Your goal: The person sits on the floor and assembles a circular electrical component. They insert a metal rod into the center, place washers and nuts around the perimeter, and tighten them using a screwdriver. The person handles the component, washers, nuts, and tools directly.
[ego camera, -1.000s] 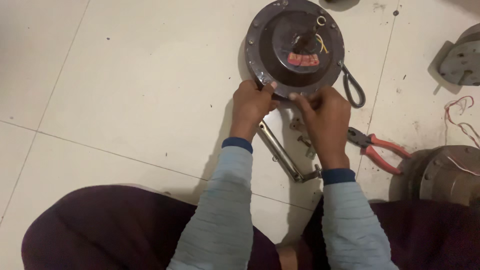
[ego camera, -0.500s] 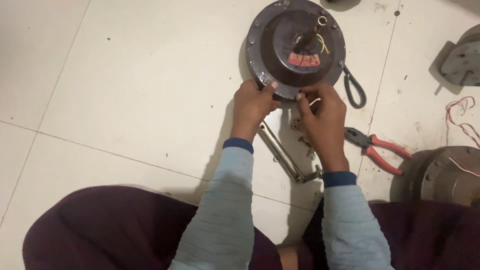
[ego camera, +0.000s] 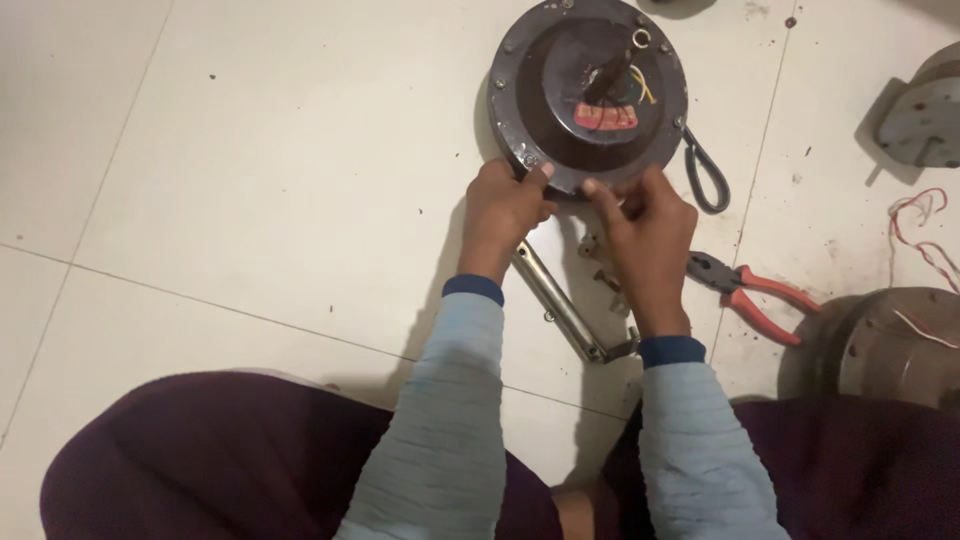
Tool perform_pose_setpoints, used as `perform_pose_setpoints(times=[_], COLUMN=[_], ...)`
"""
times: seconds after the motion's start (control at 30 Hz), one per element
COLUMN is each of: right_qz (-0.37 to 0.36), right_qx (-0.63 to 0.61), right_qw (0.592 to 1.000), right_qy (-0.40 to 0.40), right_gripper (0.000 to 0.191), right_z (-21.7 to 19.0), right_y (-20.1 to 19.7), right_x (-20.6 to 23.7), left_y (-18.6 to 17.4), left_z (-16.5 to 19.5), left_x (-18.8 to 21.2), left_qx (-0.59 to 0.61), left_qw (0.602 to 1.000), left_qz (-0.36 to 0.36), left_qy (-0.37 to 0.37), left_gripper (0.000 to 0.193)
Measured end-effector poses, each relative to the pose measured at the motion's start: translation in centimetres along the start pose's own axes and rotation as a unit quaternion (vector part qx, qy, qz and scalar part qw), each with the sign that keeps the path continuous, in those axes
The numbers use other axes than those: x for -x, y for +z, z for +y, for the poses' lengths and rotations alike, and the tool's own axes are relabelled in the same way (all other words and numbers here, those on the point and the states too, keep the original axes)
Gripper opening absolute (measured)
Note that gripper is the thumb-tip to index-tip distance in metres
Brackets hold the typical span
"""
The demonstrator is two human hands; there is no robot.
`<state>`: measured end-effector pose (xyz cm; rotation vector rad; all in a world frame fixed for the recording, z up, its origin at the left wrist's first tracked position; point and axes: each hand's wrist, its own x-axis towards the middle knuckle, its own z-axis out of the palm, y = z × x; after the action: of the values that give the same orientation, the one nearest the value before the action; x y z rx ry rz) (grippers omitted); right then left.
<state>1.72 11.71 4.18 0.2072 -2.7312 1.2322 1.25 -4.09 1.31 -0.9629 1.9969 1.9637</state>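
Note:
A round dark brown fan motor housing [ego camera: 560, 80] lies on the tiled floor, with a red label, coloured wires and a shaft at its centre. My left hand [ego camera: 503, 208] grips its near rim, thumb on the edge by a screw. My right hand [ego camera: 645, 228] touches the near rim just to the right, fingers pinched there; whether it holds a small part I cannot tell. A metal rod [ego camera: 558, 303] lies on the floor between my wrists.
Red-handled pliers [ego camera: 752, 290] lie right of my right hand. A dark looped strap [ego camera: 707, 177] hangs off the housing's right side. Another motor part [ego camera: 895, 348] with red wires sits at the right, a grey part [ego camera: 925, 110] at the far right. My knees fill the bottom.
Both hands stay on the near rim of the housing. My right hand's fingers have shifted slightly along the rim.

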Motion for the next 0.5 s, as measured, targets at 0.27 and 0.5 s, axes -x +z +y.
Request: perform_pose_setpoints(times=[0.27,0.5], right_qz=[-0.010,-0.015], right_qx=[-0.062,-0.054], right_qw=[0.998,0.998], right_qy=[-0.009,-0.027], right_gripper=[0.023,0.024], right_z=[1.0,1.1], right_y=[0.4,0.0], right_x=[-0.2,-0.5], left_y=[-0.1,-0.2], left_z=[-0.1,0.1], left_x=[0.1,0.2], left_qx=[0.007,0.005], left_qw=[1.000,1.000], left_qz=[-0.004,0.003], left_qy=[0.003,-0.003], left_gripper=[0.034,0.037])
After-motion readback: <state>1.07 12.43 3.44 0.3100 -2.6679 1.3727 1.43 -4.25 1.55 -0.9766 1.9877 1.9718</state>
